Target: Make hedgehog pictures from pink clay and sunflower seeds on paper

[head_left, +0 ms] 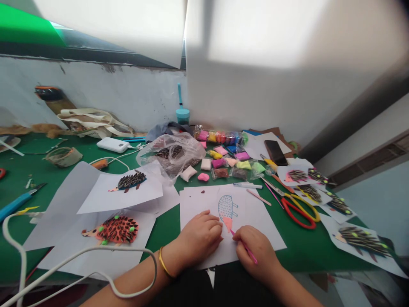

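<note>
A white paper sheet (198,209) in front of me carries a hedgehog outline (226,207) in blue lines, turned sideways. Pink clay (228,223) covers its pointed head. My right hand (257,251) grips a thin purple-pink clay tool (248,250), whose tip is at the edge of the pink clay. Left of the drawing, my left hand (201,234) lies on the paper with its fingers loosely extended, holding nothing. Two tiny dark clay bits (203,192) are on the sheet's upper left. A marker (248,185) and a flat pink stick (258,197) lie along its upper right.
Clay packets (219,163) and a plastic bag of seeds (174,153) stand behind the paper. Scissors (297,207) lie at right, near finished hedgehog pictures (361,241) and a phone (275,152). More hedgehog sheets (111,230) and a white cable (79,256) are at left.
</note>
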`<state>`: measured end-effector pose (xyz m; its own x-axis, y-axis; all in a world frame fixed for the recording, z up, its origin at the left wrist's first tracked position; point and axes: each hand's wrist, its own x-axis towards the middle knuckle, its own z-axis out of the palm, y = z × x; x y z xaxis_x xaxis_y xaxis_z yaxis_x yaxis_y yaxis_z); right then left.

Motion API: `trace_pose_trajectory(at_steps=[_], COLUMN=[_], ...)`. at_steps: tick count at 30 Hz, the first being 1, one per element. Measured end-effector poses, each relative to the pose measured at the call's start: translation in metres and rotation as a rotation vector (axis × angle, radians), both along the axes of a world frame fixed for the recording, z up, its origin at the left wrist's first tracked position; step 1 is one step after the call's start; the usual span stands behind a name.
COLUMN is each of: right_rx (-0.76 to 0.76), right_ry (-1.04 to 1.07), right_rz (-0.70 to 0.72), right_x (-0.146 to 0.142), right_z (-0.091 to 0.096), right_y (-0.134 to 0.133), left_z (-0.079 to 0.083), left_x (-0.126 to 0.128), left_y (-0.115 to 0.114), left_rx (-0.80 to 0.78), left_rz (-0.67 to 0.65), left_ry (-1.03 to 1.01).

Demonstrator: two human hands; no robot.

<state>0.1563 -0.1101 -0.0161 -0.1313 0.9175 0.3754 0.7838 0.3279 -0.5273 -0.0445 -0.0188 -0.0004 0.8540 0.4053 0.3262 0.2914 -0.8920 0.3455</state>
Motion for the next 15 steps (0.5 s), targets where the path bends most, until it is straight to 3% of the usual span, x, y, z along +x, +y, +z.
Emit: trace_pose_trajectory(at_steps=[15], right_rx=[0.025], right_ry=[0.03], right_rz=[0.026], right_x=[0.0001], right_z=[0.0048], right_y=[-0.0011], left_z=[0.002], left_x=[-0.0003], left_y=[-0.0001], left_rx=[0.002], left_rz=[-0.004], left_ry=[0.012])
